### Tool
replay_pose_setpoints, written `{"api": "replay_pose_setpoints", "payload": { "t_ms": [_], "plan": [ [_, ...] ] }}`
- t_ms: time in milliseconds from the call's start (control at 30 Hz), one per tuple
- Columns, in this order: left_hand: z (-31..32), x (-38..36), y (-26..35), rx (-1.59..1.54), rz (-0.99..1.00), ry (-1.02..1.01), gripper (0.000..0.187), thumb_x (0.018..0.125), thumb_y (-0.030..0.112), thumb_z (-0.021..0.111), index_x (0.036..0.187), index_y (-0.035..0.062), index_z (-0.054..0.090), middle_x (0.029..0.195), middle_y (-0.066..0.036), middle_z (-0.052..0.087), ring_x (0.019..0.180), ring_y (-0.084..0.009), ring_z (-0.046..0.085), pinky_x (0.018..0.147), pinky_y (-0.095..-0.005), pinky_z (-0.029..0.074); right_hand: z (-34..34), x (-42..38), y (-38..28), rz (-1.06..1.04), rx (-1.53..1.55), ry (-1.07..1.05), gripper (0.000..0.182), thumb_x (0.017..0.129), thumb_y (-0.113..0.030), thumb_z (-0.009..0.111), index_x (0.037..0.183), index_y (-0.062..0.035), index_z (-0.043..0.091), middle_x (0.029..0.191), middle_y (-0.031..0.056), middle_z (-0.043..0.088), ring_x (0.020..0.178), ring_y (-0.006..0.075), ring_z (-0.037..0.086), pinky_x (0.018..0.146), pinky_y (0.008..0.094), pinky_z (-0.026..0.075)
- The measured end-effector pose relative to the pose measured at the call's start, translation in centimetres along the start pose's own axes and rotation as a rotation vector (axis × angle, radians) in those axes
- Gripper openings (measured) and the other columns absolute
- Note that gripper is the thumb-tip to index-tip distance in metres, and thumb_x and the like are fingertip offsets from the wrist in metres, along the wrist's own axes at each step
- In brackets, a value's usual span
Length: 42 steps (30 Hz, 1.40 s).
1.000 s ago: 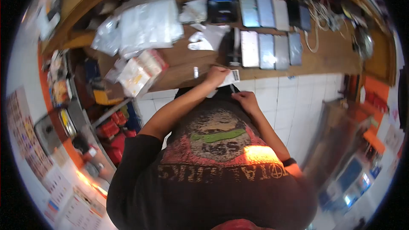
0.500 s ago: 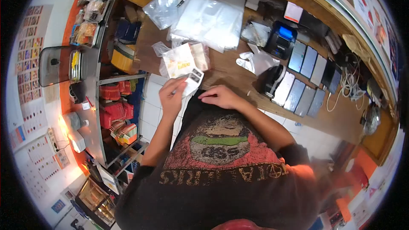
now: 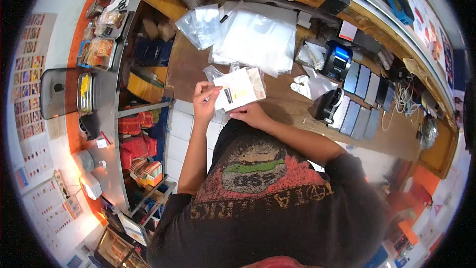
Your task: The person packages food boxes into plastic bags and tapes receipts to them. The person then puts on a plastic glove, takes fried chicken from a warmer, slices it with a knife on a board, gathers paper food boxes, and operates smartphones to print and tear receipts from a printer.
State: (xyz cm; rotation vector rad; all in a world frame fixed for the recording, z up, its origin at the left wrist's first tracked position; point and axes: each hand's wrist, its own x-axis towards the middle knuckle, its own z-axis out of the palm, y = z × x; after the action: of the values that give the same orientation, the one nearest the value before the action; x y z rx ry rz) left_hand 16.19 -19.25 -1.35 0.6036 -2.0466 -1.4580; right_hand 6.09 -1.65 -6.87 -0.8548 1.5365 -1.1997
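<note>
My left hand (image 3: 205, 100) pinches the left edge of a small white slip with a black label (image 3: 227, 95). The slip lies against a white paper packet with yellow print (image 3: 243, 87). At the packet's lower edge is my right hand (image 3: 251, 115), its fingers curled together against the paper; the fingertips are partly hidden. Beneath and behind the packet, a clear plastic bag (image 3: 212, 73) shows on the brown tabletop (image 3: 191, 64).
Clear plastic bags (image 3: 258, 37) lie stacked behind the packet. To the right stand a black label printer with a lit blue screen (image 3: 339, 59), another black device (image 3: 329, 105) and rows of phone-like slabs (image 3: 352, 118). Red packets (image 3: 135, 146) fill the left shelf.
The slip has moved up and right over the packet, turning flatter, with my left hand following. My right hand has shifted from the shirt hem to the packet's lower edge. The view has shifted slightly.
</note>
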Motion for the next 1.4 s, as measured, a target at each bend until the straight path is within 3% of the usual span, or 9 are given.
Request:
{"api": "replay_pose_setpoints", "payload": {
  "t_ms": [133, 200, 433, 667, 867, 1000, 1067, 1333, 1400],
  "plan": [
    [0.8, 1.3, 0.2, 0.338, 0.225, 0.061, 0.015, 0.082, 0.009, 0.075, 0.095, 0.0011, 0.075, 0.106, -0.009, 0.063, 0.087, -0.0188, 0.057, 0.081, -0.0304, 0.046, 1.3, 0.6, -1.5, -0.087, 0.322, 0.299, 0.04, 0.077, -0.027, 0.081, 0.109, -0.0046, 0.07, 0.091, 0.0099, 0.075, 0.085, 0.0162, 0.071, 0.078, 0.0316, 0.053],
    [0.8, 1.4, -0.7, 0.067, -0.045, 0.028, 0.011, 0.081, 0.006, 0.076, 0.09, -0.0003, 0.073, 0.104, -0.008, 0.063, 0.087, -0.0171, 0.057, 0.084, -0.0294, 0.046, 1.7, 1.0, -0.8, -0.123, 0.282, 0.41, 0.043, 0.075, -0.026, 0.082, 0.11, -0.0046, 0.069, 0.092, 0.0095, 0.075, 0.086, 0.0158, 0.071, 0.077, 0.0314, 0.054],
    [0.5, 3.6, -3.9, -0.183, -0.227, -0.149, 0.028, 0.087, -0.002, 0.061, 0.114, 0.0023, 0.054, 0.105, -0.006, 0.063, 0.096, -0.0117, 0.058, 0.085, -0.0261, 0.046, 0.4, -0.5, -5.0, 0.256, -0.283, 0.428, 0.059, 0.069, -0.055, 0.08, 0.113, -0.0162, 0.07, 0.098, 0.0083, 0.073, 0.087, 0.027, 0.07, 0.075, 0.0396, 0.055],
    [-1.1, 6.6, -4.9, -0.05, -0.36, -0.483, 0.042, 0.094, 0.021, 0.048, 0.13, 0.0003, 0.056, 0.125, -0.01, 0.06, 0.11, -0.0174, 0.057, 0.096, -0.032, 0.043, -0.9, -1.4, -2.8, 0.519, -0.3, 0.285, 0.059, 0.074, -0.037, 0.081, 0.124, -0.0104, 0.063, 0.109, 0.0144, 0.07, 0.1, 0.0273, 0.068, 0.081, 0.0377, 0.054],
    [-3.6, 4.0, -7.9, -0.272, -0.655, -0.756, 0.05, 0.096, 0.027, 0.05, 0.138, -0.0005, 0.048, 0.135, -0.009, 0.056, 0.121, -0.0191, 0.053, 0.103, -0.0345, 0.04, -1.1, -1.8, 2.2, 0.269, 0.81, 0.054, 0.107, 0.078, -0.015, 0.077, 0.155, -0.0118, 0.003, 0.149, 0.0135, 0.037, 0.132, 0.0261, 0.042, 0.107, 0.0441, 0.039],
    [-1.7, -2.2, -13.6, -0.671, -0.909, -0.409, 0.051, 0.096, 0.033, 0.057, 0.138, 0.0046, 0.048, 0.133, -0.009, 0.058, 0.121, -0.0252, 0.055, 0.104, -0.0435, 0.041, -2.9, -2.6, -1.0, 0.282, 0.777, 0.051, 0.11, 0.08, -0.014, 0.072, 0.154, -0.0137, -0.01, 0.154, 0.0135, 0.029, 0.136, 0.0274, 0.038, 0.11, 0.0483, 0.036],
    [-1.0, -4.1, -13.8, -0.74, -0.978, -0.449, 0.055, 0.095, 0.034, 0.059, 0.14, 0.0041, 0.045, 0.133, -0.009, 0.058, 0.122, -0.0265, 0.054, 0.106, -0.0433, 0.04, -3.0, -2.7, -2.1, 0.179, 0.874, 0.132, 0.106, 0.082, -0.028, 0.068, 0.153, 0.0008, -0.005, 0.153, 0.0203, 0.027, 0.139, 0.028, 0.032, 0.114, 0.0373, 0.03],
    [0.3, -4.8, 2.6, -0.631, -1.082, -0.225, 0.06, 0.097, 0.038, 0.052, 0.144, 0.0032, 0.038, 0.139, -0.015, 0.051, 0.125, -0.0288, 0.053, 0.104, -0.0438, 0.043, -7.8, -5.2, -10.1, 0.03, 0.42, -0.014, 0.103, 0.085, -0.024, 0.062, 0.154, -0.0046, -0.012, 0.162, 0.0197, 0.003, 0.149, 0.0293, 0.008, 0.12, 0.038, 0.015],
    [0.2, -1.8, 8.0, -0.425, -0.638, -0.239, 0.057, 0.096, 0.032, 0.056, 0.142, 0.0019, 0.041, 0.135, -0.013, 0.054, 0.12, -0.0286, 0.055, 0.102, -0.0432, 0.045, -9.3, -6.2, -14.2, -0.158, 0.395, 0.068, 0.099, 0.088, -0.024, 0.064, 0.155, -0.0035, -0.006, 0.163, 0.0194, 0.003, 0.149, 0.0296, 0.008, 0.12, 0.0387, 0.014]
  ]
}}
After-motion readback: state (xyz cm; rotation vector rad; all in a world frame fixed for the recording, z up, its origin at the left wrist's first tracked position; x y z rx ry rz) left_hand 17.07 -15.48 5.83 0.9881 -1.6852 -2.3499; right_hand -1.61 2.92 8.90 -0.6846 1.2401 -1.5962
